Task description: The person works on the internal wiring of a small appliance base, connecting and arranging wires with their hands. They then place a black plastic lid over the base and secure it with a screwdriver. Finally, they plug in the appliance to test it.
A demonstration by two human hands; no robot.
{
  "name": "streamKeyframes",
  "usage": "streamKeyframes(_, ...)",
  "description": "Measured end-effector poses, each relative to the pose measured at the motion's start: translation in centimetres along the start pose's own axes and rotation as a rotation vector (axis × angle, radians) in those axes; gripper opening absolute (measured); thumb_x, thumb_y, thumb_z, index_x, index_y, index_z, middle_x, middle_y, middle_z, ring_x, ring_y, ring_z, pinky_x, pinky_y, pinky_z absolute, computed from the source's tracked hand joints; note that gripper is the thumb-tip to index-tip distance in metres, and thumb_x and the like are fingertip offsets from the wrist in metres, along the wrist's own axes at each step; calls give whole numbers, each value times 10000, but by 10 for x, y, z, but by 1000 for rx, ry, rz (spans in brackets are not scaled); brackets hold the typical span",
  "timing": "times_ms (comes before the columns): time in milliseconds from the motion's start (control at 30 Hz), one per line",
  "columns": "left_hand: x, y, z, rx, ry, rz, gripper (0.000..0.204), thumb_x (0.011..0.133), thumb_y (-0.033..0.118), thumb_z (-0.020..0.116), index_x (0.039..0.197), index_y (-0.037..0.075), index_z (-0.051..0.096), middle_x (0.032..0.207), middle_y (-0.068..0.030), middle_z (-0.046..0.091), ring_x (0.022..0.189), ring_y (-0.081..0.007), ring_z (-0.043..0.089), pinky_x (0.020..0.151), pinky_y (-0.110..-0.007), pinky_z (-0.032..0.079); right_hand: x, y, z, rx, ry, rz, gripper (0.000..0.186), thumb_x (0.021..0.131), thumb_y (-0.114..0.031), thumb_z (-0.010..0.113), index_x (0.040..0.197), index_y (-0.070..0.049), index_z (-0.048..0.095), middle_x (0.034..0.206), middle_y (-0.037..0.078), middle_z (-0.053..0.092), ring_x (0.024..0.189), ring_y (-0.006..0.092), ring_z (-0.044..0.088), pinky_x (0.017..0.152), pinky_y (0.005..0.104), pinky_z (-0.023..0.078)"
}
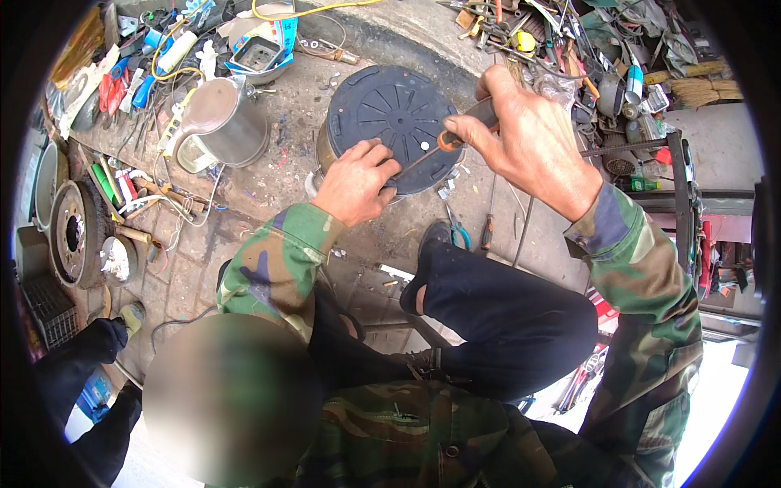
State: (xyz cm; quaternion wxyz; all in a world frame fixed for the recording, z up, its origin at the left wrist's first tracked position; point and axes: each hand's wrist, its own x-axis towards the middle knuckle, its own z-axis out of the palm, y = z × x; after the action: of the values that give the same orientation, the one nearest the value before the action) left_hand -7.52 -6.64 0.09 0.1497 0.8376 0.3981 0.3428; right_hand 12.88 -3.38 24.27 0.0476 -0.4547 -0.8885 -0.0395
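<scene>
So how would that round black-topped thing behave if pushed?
The round thing looks stiff, given its ribbed, plastic-like top. Laid on edge, its circular outline might let it roll. The left hand on it probably steadies it.

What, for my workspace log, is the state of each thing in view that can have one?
Round black base: ribbed face up
Right hand: closed around the screwdriver
Screwdriver: slanted, tip near the base's edge
Left hand: fingers bent, resting at the base's edge
Grey jug: standing; lidded or filled, unclear
Blue-handled pliers: lying down, jaws unclear
Second screwdriver: lying down, unheld
</scene>
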Motion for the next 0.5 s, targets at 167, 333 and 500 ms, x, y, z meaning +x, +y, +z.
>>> streamKeyframes(167,0,1,-4,-6,-34,-12,389,803,159,844,1169,74,742,1258,-109,677,1333,-376,595,1116,-472,514,4,4,4,186,27,-155,429,962,-349,802,1025,-7,551,830,235,734,744,457,734,626,524,573)
streamKeyframes(333,2,3,-6,-3,-49,-26,389,802,164,845,1168,77,743,1272,-109,680,1344,-371,591,1120,-470,512,1,-3,-1,111,-25,-15,449,959,-375,807,1052,-4,571,838,234,732,777,466,736,652,532,578)
streamKeyframes(500,-1,1,-5,-1,-40,-24,387,804,164,843,1168,77,743,1274,-110,680,1343,-375,592,1120,-471,511,3,-3,-9,143,-117,-48,426,944,-338,816,1050,3,583,821,212,738,744,451,736,640,525,581)
